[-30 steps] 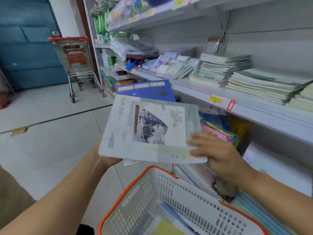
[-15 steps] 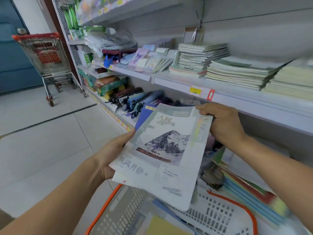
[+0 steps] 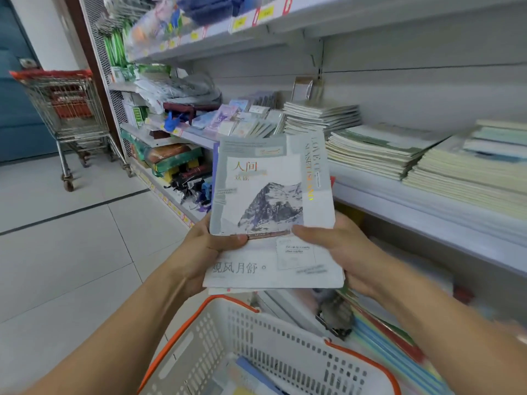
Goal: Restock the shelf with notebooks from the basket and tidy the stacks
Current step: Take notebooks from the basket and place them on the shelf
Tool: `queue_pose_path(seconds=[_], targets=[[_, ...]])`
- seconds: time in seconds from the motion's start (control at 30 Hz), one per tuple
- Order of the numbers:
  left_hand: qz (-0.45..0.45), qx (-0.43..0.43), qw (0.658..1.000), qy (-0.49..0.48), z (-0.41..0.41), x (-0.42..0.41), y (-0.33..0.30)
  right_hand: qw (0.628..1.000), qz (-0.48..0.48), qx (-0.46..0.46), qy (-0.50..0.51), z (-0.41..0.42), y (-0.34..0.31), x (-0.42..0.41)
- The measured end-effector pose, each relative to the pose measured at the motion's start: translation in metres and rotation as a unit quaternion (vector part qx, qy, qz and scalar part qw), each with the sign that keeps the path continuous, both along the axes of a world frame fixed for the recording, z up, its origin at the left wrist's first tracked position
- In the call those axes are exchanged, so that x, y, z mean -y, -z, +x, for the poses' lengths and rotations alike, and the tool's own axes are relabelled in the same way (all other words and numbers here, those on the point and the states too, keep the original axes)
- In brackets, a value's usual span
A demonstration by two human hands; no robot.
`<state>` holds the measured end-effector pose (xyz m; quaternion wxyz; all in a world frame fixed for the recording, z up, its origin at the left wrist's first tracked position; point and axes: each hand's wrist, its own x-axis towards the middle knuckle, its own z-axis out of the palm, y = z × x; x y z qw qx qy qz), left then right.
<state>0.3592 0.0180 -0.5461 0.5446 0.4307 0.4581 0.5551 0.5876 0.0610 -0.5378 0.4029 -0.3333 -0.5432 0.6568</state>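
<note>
A thin stack of pale grey notebooks (image 3: 271, 195) with a mountain picture on the top cover is held upright in front of me, above the basket. My left hand (image 3: 209, 246) grips its lower left edge, thumb on the cover. My right hand (image 3: 336, 243) grips the lower right edge, thumb on the cover. The white basket with an orange rim (image 3: 273, 343) sits below my hands and holds a few more notebooks. Stacks of notebooks (image 3: 370, 149) lie on the white shelf (image 3: 427, 206) at right, beyond the held stack.
A metal shopping cart (image 3: 65, 109) stands on the tiled floor at far left. Small stationery packs (image 3: 245, 121) fill the shelf left of the stacks. Lower shelves hold coloured folders (image 3: 399, 346) and boxed goods (image 3: 171, 161). An upper shelf (image 3: 256, 21) overhangs.
The notebooks were turned from lying sideways to upright and squared up. My right hand shifted from the top edge down to the lower right edge. The view swung toward the shelf.
</note>
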Motion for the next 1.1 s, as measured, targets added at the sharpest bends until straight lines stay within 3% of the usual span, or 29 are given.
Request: queue_pose_path(seconds=[0.13, 0.27, 0.43, 0.6, 0.67, 0.8, 0.97, 1.1], targets=[[0.015, -0.011, 1.000, 0.008, 0.013, -0.010, -0.031, 0.990, 0.083, -0.011, 0.117, 0.010, -0.025, 0.005], [-0.048, -0.144, 0.988, -0.010, 0.044, -0.063, -0.083, 0.965, 0.057, -0.070, 0.247, 0.033, -0.080, -0.025], [-0.046, -0.092, 0.994, -0.043, 0.100, -0.151, -0.129, 0.957, -0.044, -0.161, 0.236, 0.067, -0.114, -0.062], [-0.068, -0.047, 0.996, -0.040, 0.129, -0.210, -0.118, 0.939, -0.030, -0.214, 0.268, 0.078, -0.097, -0.098], [-0.063, -0.035, 0.996, -0.054, 0.138, -0.229, -0.113, 0.935, -0.007, -0.173, 0.310, 0.075, -0.087, -0.109], [-0.062, -0.036, 0.994, -0.080, 0.152, -0.256, -0.106, 0.918, 0.042, 0.000, 0.394, 0.071, -0.066, -0.126], [-0.053, -0.039, 0.993, -0.098, 0.170, -0.269, -0.100, 0.906, 0.024, 0.024, 0.422, 0.079, -0.060, -0.141], [-0.069, -0.050, 0.996, -0.037, 0.188, -0.259, -0.098, 0.876, 0.031, 0.037, 0.480, 0.073, -0.062, -0.148]])
